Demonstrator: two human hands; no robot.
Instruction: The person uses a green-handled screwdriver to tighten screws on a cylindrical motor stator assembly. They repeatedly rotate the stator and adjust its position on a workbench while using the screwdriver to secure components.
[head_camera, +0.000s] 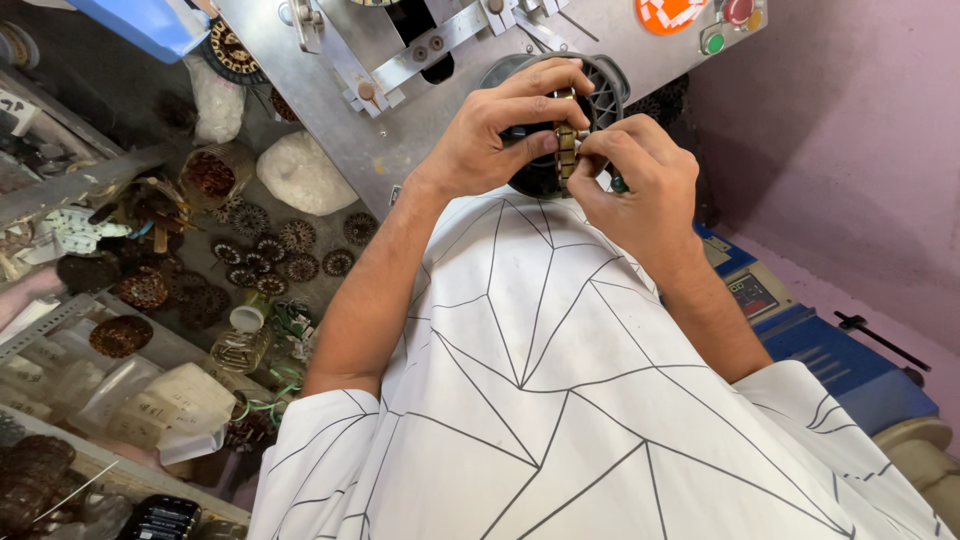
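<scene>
Together, 2 hands (575, 155) gripping 1 stator core (566, 150).

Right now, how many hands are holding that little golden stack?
2. The left hand grips the golden stack from its left, the right hand pinches it from its right, in front of a dark round housing. No other hands show.

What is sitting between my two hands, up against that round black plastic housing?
In the head view, a ridged brass-coloured stator core, pinched between left hand and right hand, before the round black plastic housing.
</scene>
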